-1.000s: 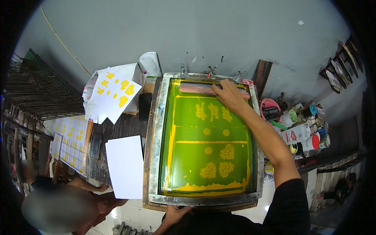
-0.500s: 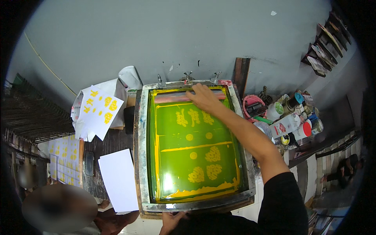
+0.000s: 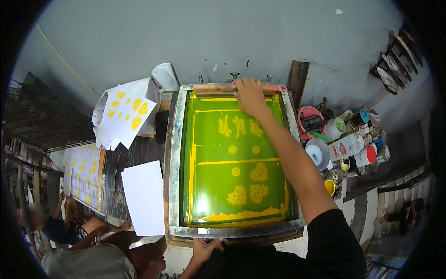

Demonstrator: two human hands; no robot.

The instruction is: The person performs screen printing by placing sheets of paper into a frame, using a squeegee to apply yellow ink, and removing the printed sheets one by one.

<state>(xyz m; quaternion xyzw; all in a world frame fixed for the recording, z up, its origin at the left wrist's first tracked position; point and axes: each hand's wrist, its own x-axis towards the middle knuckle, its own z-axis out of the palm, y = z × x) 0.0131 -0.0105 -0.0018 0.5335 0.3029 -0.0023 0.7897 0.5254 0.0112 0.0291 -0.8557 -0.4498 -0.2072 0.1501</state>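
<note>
A screen-printing frame (image 3: 175,195) with green mesh (image 3: 218,186) and yellow ink shapes lies in front of me. At its far end, my right hand (image 3: 251,95) is closed on the wooden squeegee (image 3: 211,89), which sits against the far bar. Yellow ink lines the mesh's edges, with a thick ragged band along the near side. My left hand (image 3: 206,247) grips the frame's near edge from below, its fingers partly hidden under the bar.
White paper sheets (image 3: 144,197) lie left of the frame; yellow-printed sheets (image 3: 125,111) are behind them. Bottles, jars and a pink basin (image 3: 307,114) crowd the right side. Metal clamps (image 3: 234,76) stand at the far bar. Other people (image 3: 93,262) are at lower left.
My right hand has pushed the squeegee farther away, up to the far bar, and it has tipped. My left hand stays at the near edge. A person at lower left has shifted.
</note>
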